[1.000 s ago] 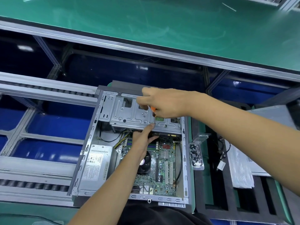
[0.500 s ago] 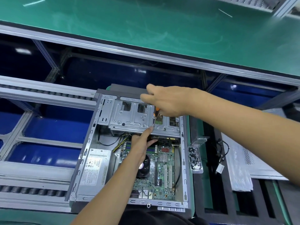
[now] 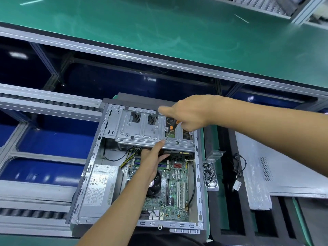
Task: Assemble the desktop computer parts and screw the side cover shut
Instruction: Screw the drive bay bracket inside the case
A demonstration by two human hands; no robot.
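An open desktop case [image 3: 92, 157] lies on its side with the motherboard [image 3: 174, 192] and the power supply [image 3: 99, 185] showing. My right hand [image 3: 188, 112] grips an orange-and-black screwdriver [image 3: 171, 129], its tip down on the front edge of the grey drive cage [image 3: 142, 132]. My left hand [image 3: 152, 158] reaches into the case, one fingertip touching the cage edge right beside the screwdriver tip. Its other fingers lie over the memory slots. The grey side cover [image 3: 287, 173] lies to the right of the case.
A small clear tray of dark screws [image 3: 210, 175] stands against the case's right wall. A black cable [image 3: 237, 167] and a plastic bag [image 3: 257, 189] lie further right. A green bench top [image 3: 159, 27] runs across the back; roller rails [image 3: 35, 102] are on the left.
The view has shifted a little. My right hand has drawn slightly right and up, so more of the screwdriver shaft shows. My left fingertip stays at the cage edge.
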